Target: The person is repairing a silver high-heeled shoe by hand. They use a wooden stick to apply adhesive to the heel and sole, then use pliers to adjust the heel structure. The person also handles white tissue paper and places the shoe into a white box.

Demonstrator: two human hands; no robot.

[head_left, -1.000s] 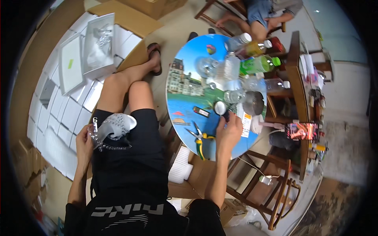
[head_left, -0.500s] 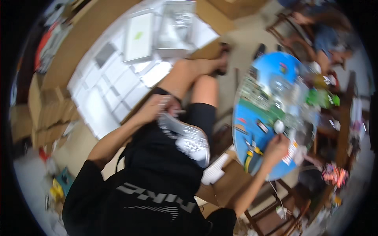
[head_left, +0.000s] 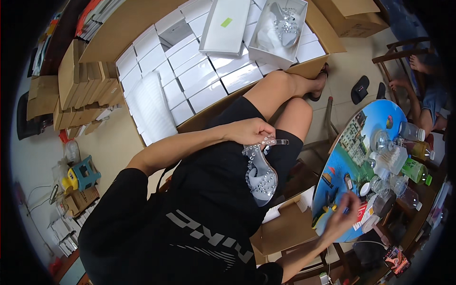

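My left hand (head_left: 250, 131) is closed on the strap end of a clear sandal (head_left: 261, 183) studded with shiny stones, and the sandal hangs over my lap with its toe end toward me. White padding shows inside it. Over the near part of the blue table (head_left: 337, 164), my right hand (head_left: 344, 216) is blurred, so its fingers do not show clearly. Close by are pliers with yellow-and-black handles (head_left: 324, 213), a red and white box (head_left: 365, 214) and a small round white lid or cap (head_left: 365, 189). Another studded sandal (head_left: 286, 31) lies in an open white shoebox (head_left: 278, 59).
A large carton (head_left: 327, 40) full of white shoeboxes (head_left: 194, 78) stands ahead, with a white box lid (head_left: 227, 28) and a white foam sheet (head_left: 151, 107) on top. Several plastic bottles (head_left: 418, 171) crowd the table's right side. Another person's legs (head_left: 422, 102) are at the far right.
My view has turned and sharpened. The sandal stays in my left hand, now hanging more upright. My right hand has drawn back from the round white lid toward the table's near edge.
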